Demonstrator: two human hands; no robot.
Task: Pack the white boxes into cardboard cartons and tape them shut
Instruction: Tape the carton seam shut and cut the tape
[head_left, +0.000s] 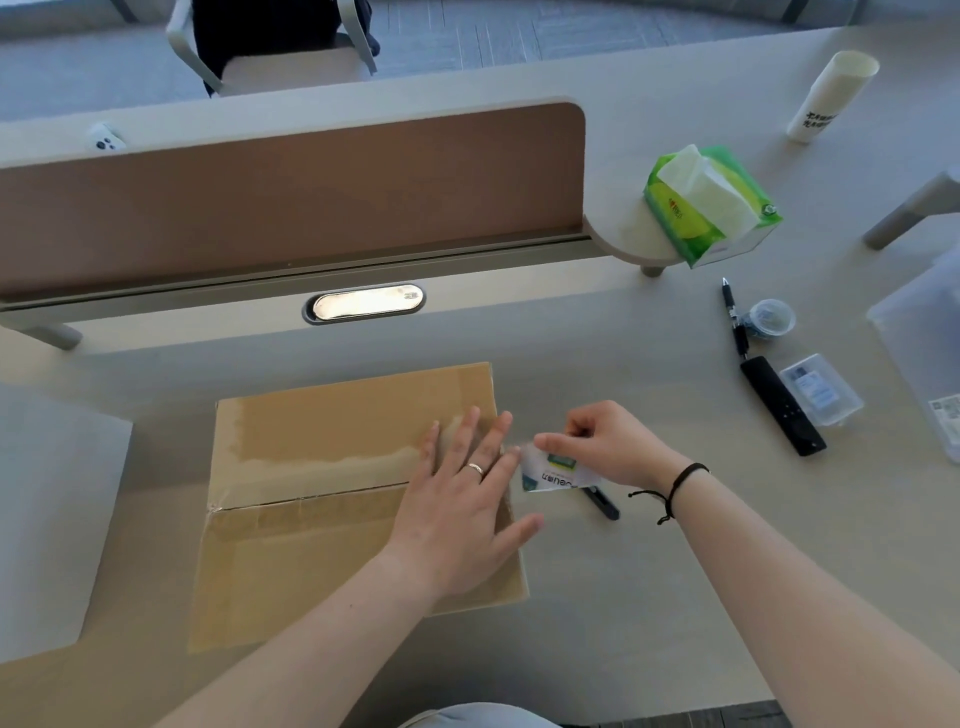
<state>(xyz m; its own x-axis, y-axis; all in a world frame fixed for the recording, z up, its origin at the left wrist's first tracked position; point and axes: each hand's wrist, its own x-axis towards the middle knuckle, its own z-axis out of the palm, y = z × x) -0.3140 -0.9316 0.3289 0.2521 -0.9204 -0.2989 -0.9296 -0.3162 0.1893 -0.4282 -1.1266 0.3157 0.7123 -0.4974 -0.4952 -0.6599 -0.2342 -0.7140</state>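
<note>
One carton, one white box, one tape roll, two hands.

Left hand covers the carton's right seam end; the roll half hides a dark tool; white box and clear bin run off the desk's side edges.

Pale wood-grain tabletop in soft daylight | brown divider panel along its far edge, oval cable port beneath | grey carpet floor beyond | chair behind the divider
</note>
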